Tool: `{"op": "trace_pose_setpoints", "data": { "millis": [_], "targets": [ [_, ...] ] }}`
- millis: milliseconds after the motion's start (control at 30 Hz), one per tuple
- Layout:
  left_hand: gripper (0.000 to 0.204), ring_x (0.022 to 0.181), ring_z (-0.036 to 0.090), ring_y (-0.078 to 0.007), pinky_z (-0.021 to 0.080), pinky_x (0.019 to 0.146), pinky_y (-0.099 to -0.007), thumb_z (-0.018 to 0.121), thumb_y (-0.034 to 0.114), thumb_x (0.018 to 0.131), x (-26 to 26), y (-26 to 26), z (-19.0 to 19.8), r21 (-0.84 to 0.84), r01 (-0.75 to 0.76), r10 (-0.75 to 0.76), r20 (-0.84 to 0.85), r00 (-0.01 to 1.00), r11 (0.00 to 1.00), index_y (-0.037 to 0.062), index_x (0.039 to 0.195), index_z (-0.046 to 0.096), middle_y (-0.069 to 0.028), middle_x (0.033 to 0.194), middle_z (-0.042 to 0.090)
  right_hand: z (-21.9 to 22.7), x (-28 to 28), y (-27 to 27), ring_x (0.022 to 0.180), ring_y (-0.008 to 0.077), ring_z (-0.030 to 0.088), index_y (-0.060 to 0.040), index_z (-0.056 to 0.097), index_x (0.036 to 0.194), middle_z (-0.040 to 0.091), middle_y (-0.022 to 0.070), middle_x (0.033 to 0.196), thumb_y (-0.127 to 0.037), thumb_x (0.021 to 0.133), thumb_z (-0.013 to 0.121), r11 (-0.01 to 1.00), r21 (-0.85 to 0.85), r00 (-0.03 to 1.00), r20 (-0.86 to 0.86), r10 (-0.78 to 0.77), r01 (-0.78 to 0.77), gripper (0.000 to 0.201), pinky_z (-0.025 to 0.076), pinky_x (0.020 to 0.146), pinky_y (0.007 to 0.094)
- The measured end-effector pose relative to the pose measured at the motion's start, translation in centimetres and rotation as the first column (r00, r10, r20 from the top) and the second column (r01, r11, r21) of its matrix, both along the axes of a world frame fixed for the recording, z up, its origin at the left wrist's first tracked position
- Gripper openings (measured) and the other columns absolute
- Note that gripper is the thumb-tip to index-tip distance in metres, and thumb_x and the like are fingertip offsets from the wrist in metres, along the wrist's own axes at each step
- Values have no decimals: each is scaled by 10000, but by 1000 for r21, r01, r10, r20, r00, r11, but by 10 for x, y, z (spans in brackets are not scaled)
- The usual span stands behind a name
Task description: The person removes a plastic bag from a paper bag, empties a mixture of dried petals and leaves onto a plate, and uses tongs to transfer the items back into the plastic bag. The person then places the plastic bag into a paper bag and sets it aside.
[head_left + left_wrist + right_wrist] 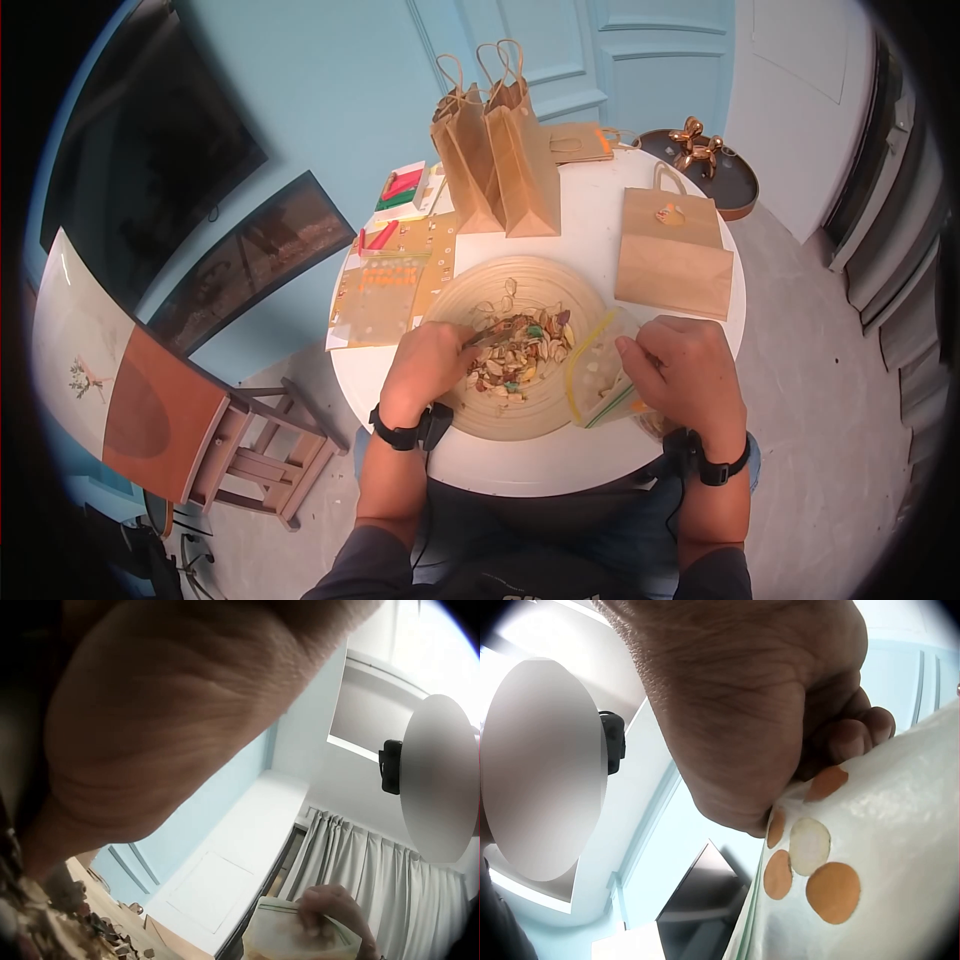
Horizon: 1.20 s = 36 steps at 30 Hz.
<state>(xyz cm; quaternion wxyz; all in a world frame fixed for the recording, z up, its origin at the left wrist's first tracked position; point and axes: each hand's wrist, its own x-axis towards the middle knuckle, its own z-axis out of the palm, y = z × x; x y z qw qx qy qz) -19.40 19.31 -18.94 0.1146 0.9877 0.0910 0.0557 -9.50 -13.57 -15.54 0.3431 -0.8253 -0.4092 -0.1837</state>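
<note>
A round pale woven tray (540, 425) bears a heap of dried petals and leaf bits (520, 355), brown and cream with some green and yellow pieces. At the heap's left side my left hand (428, 362) is palm down and pinches a slim brown piece (490, 335) that reaches over the bits; I cannot tell its kind. My right hand (690, 375) grips a clear zip-top bag (598, 375) by its upper part, with the mouth towards the heap, over the tray's right edge. Orange and pale round spots (834, 892) show on the bag in the right wrist view.
Two tall kraft paper bags (525, 170) stand at the back of the white round table (590, 200). A smaller kraft bag (675, 255) lies at the right. Patterned sheets (385, 295) and red rolls (382, 236) are at the left. Beyond stands a dark side table (735, 190) with a balloon-dog figure (695, 145).
</note>
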Motion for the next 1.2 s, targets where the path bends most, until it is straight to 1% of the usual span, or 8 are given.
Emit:
{"op": "trace_pose_setpoints", "data": {
  "millis": [233,433,633,733,833,933,1033,1200],
  "targets": [
    [226,848,744,-469,593,776,-503,822,194,957,-6,5,4,-14,23,-22,17,1000,1000,61,1134,871,-253,889,764,0,0,-3,613,400,661,-30,643,713,644,156,677,-193,999,809,1000,17,1000,23,12,-13,369,520,588,486],
    [187,897,760,-466,597,801,-521,849,177,957,-24,-12,42,-76,32,-30,26,999,997,50,1094,847,-251,919,774,1,2,-7,620,390,666,-30,650,714,661,153,682,-202,1005,798,999,32,999,14,31,-32,368,525,599,484],
    [317,865,765,-451,605,771,-476,876,167,949,-25,-59,81,-207,306,-271,180,946,929,48,1241,844,-236,993,804,2,3,-10,623,379,672,-26,653,708,675,152,677,-205,1014,790,999,28,999,23,44,-44,380,532,609,482],
    [356,852,768,-447,601,766,-474,871,166,952,-26,-67,94,-274,293,-264,138,955,916,46,1286,836,-231,1000,808,1,3,-10,619,377,670,-22,662,707,677,152,676,-206,1016,787,997,68,999,-3,42,-42,381,532,612,482],
    [340,805,803,-356,603,734,-441,902,176,955,-25,-53,88,-256,151,-138,70,988,955,-8,1233,835,-245,983,813,4,3,-14,617,374,671,-21,671,708,682,150,678,-207,1016,788,998,44,999,14,32,-33,378,535,616,481],
    [302,866,779,-445,607,802,-482,853,225,948,-24,-30,68,-125,48,-46,16,999,991,37,1184,853,-257,968,803,3,3,-15,617,374,673,-21,677,713,685,153,681,-211,1017,787,998,56,999,9,42,-42,375,538,621,483],
    [298,882,784,-451,612,817,-498,843,268,942,-20,-12,42,-64,-71,62,-129,990,995,35,1126,861,-270,936,795,3,2,-15,620,375,675,-20,678,716,687,155,684,-216,1018,786,998,49,999,18,49,-50,376,543,627,486],
    [334,801,787,-403,603,773,-476,866,257,949,-22,-3,20,-40,-63,59,-105,993,997,22,1186,869,-255,846,781,3,1,-13,623,374,680,-20,680,718,690,156,687,-220,1019,785,999,22,999,8,46,-46,376,546,632,488]
  ]
}}
